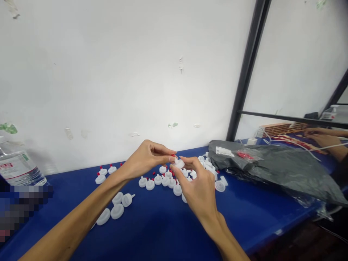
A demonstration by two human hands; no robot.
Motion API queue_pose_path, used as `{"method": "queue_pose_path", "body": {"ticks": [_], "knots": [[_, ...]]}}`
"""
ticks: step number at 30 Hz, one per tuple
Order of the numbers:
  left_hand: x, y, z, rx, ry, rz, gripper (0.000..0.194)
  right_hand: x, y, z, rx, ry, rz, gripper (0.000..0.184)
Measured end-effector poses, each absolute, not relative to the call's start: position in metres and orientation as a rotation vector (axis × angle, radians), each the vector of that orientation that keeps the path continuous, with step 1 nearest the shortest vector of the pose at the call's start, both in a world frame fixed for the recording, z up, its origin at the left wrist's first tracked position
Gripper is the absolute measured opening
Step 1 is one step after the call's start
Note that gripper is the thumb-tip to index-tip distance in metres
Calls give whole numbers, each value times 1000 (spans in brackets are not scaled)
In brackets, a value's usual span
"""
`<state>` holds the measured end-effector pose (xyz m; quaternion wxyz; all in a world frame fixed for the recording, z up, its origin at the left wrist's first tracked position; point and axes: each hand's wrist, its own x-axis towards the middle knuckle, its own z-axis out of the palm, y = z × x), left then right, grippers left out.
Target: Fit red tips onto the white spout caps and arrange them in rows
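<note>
My right hand pinches a translucent white nozzle cap by its wide round base, above the blue table. At the tip of that cap, my left hand grips a small red cap between thumb and fingers; whether it is seated on the spout is hidden. Beneath and around both hands lie several loose white nozzle caps with small red caps among them. Left of my left wrist stand several white nozzle caps with red tips. More plain white nozzle caps lie beside my left forearm.
A dark grey plastic bag with a small clear bag of red pieces covers the table's right side. A large water bottle stands at left. Behind a black metal post, another person's hands are at work.
</note>
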<state>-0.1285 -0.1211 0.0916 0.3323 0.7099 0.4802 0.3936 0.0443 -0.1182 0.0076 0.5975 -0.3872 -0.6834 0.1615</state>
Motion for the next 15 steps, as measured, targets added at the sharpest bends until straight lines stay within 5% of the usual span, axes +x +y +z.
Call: {"method": "queue_pose_path", "body": {"ticks": [15], "knots": [[-119, -126, 94, 1865, 1283, 1155, 23, 44, -119, 8, -897, -1572, 381, 22]]}}
